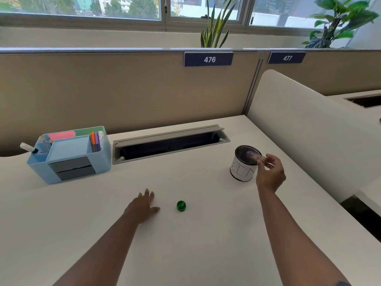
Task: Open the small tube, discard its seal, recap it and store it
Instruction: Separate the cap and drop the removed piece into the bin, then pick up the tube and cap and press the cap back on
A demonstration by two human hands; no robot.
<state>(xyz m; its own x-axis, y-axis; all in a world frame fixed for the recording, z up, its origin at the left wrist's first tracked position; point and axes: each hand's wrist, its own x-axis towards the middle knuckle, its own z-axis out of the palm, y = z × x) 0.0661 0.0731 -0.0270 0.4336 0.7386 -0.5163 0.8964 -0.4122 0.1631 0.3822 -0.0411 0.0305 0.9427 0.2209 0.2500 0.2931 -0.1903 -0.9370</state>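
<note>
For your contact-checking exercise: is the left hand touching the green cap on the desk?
Apart. The head view shows the left hand lying flat on the desk, with a clear strip of bare desk between its thumb and the green cap.

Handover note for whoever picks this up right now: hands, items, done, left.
Left hand: empty, flat on the desk, just left of the green cap.
Right hand: pinching a blurred item over the mesh bin; can't tell whether it is the tube or the seal.
Green cap lies loose on the desk, so the tube is open.
Organizer sits at the desk's back left.
Done: cap off. Left: confirm the seal is dropped in the bin, recap the tube, store it, probably in the organizer.
</note>
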